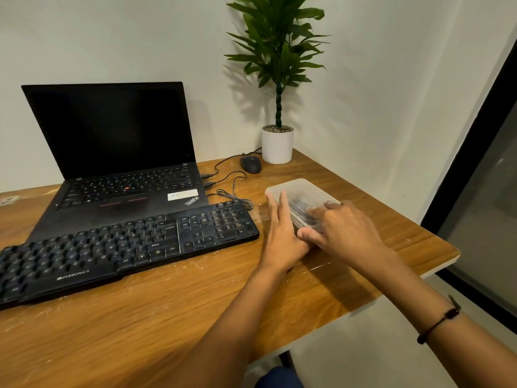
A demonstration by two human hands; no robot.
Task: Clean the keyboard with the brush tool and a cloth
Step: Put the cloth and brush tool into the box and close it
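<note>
Two hands on one translucent plastic box (300, 191) just right of one black keyboard (123, 247): left hand (282, 233) flat-fingered along its side, right hand (347, 228) spread over its lid; keyboard's long axis left-right, right end angled toward one laptop (117, 152)

Legible text, as I read it from the head camera:

- "ZEBRONICS", white lettering on the front lip of the black external keyboard (120, 247), lower left.
- On the same keyboard I can read key legends "Alt", "Ctrl" and "Shift" in the bottom rows; most other keycaps are too small or blurred for me to read.
- "ThinkPad", printed diagonally on the right palm rest of the laptop (123, 175).
- A white sticker (182, 194) on that palm rest, just left of the ThinkPad mark; it carries print I cannot make out.
</note>
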